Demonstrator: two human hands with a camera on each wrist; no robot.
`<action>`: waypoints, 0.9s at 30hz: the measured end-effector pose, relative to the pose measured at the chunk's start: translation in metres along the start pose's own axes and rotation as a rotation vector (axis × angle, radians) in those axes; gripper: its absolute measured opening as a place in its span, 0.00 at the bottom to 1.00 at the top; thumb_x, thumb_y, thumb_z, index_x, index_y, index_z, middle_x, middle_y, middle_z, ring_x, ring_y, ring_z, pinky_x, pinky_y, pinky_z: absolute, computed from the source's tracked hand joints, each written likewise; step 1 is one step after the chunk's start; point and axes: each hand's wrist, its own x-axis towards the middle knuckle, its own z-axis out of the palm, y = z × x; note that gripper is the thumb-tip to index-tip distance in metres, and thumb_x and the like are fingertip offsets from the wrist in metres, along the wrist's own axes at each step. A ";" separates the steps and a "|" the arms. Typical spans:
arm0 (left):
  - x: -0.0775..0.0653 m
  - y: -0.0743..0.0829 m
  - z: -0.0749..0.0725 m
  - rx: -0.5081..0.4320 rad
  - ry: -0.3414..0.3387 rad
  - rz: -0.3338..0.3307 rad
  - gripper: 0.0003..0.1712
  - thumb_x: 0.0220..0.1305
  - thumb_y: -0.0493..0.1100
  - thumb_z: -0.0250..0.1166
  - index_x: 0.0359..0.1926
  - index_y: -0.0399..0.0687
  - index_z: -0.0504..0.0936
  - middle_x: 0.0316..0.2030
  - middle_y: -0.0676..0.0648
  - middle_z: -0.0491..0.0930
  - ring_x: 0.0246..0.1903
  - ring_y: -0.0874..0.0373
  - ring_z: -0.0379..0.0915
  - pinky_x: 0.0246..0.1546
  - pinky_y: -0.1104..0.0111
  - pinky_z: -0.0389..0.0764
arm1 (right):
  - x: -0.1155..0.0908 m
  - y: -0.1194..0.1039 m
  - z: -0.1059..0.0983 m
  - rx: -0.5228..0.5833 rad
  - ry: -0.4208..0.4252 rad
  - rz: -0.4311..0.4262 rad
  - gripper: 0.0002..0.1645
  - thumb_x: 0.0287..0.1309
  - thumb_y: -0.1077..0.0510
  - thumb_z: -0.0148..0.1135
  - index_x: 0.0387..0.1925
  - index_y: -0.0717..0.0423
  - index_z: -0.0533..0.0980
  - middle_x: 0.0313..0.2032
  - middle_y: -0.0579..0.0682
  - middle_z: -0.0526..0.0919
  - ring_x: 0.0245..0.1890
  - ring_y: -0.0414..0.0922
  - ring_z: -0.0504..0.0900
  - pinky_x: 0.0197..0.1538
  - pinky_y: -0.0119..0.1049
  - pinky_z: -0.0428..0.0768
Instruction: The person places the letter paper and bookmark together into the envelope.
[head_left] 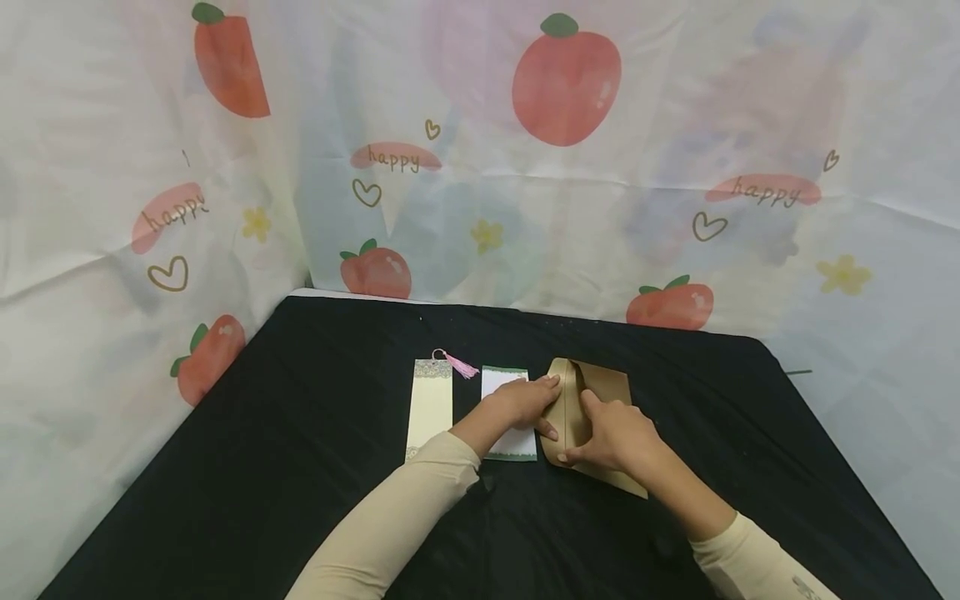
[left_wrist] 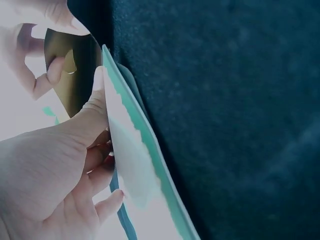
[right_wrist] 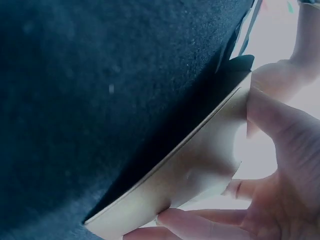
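In the head view, a brown paper envelope point(head_left: 609, 379) lies with its flap side turned left and a dark gap at its opening. My left hand point(head_left: 522, 400) reaches over a white card with green edges point(head_left: 510, 444) and grips the flap's left edge between thumb and fingers. From the right, my right hand point(head_left: 618, 433) holds the envelope, one finger at the opening and the thumb low on the flap. In the right wrist view, its fingertips touch the brown paper point(right_wrist: 200, 160). The left wrist view shows the card point(left_wrist: 145, 165) close beside my left hand.
Left of the card lies a cream bookmark point(head_left: 430, 408) with a pink tassel point(head_left: 460, 365). A black cloth point(head_left: 300, 467) covers the table, and a printed white curtain point(head_left: 480, 192) stands behind and at the sides.
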 end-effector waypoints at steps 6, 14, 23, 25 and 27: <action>-0.001 0.002 0.002 0.100 0.039 -0.008 0.53 0.63 0.68 0.67 0.80 0.49 0.61 0.79 0.50 0.56 0.76 0.61 0.50 0.73 0.60 0.59 | 0.000 0.002 0.004 0.013 0.025 -0.013 0.50 0.35 0.31 0.85 0.49 0.59 0.72 0.27 0.53 0.78 0.26 0.56 0.79 0.26 0.54 0.78; -0.013 0.008 -0.004 0.240 0.100 -0.001 0.46 0.63 0.70 0.68 0.73 0.51 0.74 0.75 0.53 0.65 0.72 0.62 0.59 0.69 0.58 0.66 | -0.001 0.000 0.004 0.026 0.010 -0.022 0.43 0.36 0.36 0.86 0.42 0.55 0.71 0.25 0.50 0.73 0.23 0.51 0.75 0.24 0.48 0.74; -0.026 0.001 0.000 0.170 0.166 0.000 0.40 0.67 0.66 0.67 0.72 0.52 0.75 0.74 0.50 0.66 0.72 0.58 0.62 0.67 0.59 0.68 | 0.000 -0.001 0.004 -0.016 -0.013 -0.012 0.43 0.37 0.33 0.85 0.43 0.54 0.71 0.26 0.50 0.74 0.24 0.52 0.76 0.26 0.50 0.76; -0.031 -0.003 0.001 0.139 0.171 -0.021 0.38 0.69 0.65 0.66 0.74 0.54 0.74 0.75 0.50 0.65 0.74 0.57 0.58 0.69 0.57 0.67 | 0.000 -0.002 0.004 -0.023 -0.013 -0.008 0.43 0.36 0.33 0.85 0.43 0.54 0.72 0.27 0.50 0.75 0.25 0.53 0.77 0.27 0.51 0.77; -0.036 -0.007 0.002 0.120 0.177 -0.045 0.37 0.70 0.64 0.64 0.74 0.55 0.74 0.75 0.50 0.64 0.74 0.56 0.58 0.69 0.56 0.67 | -0.001 -0.003 0.004 -0.029 -0.009 -0.006 0.45 0.36 0.33 0.85 0.45 0.55 0.72 0.28 0.50 0.76 0.26 0.53 0.78 0.28 0.53 0.78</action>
